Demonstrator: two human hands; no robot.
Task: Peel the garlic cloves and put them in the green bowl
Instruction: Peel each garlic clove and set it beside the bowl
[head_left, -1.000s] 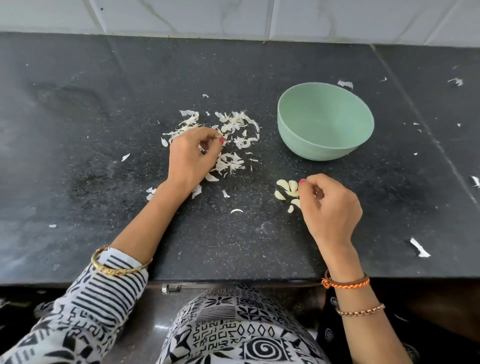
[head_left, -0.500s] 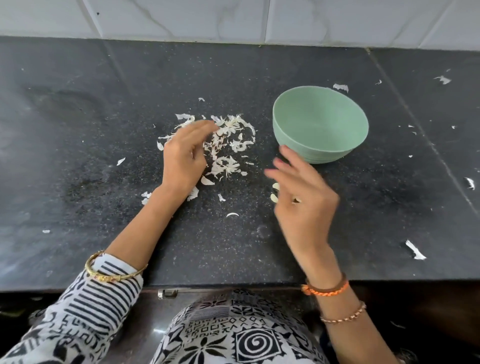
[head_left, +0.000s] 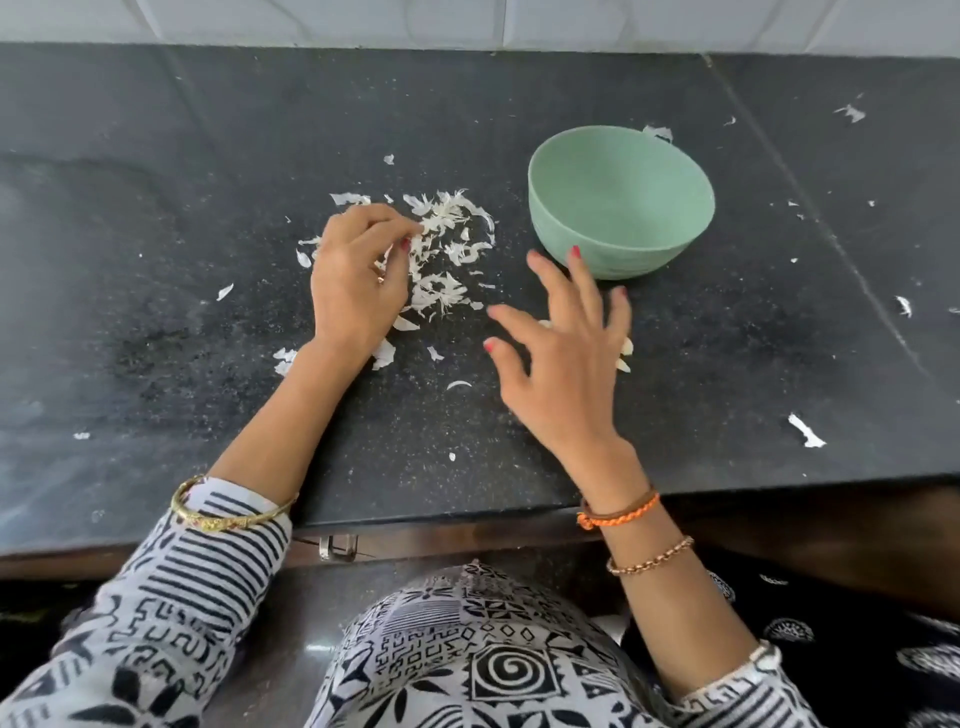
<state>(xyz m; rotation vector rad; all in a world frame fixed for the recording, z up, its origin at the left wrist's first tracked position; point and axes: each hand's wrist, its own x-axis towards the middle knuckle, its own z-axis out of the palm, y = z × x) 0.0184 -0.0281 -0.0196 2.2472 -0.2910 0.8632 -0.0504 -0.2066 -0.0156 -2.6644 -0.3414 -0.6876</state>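
The black stone counter (head_left: 156, 312) filled the frame under white wall tiles. Your right hand (head_left: 566, 379) had swung from beside the green bowl (head_left: 621, 202) down over the garlic cloves (head_left: 626, 353), fingers spread and holding nothing. Your left hand (head_left: 353, 275) stayed curled at the peel scraps (head_left: 447, 249), perhaps pinching some. No writing was readable.
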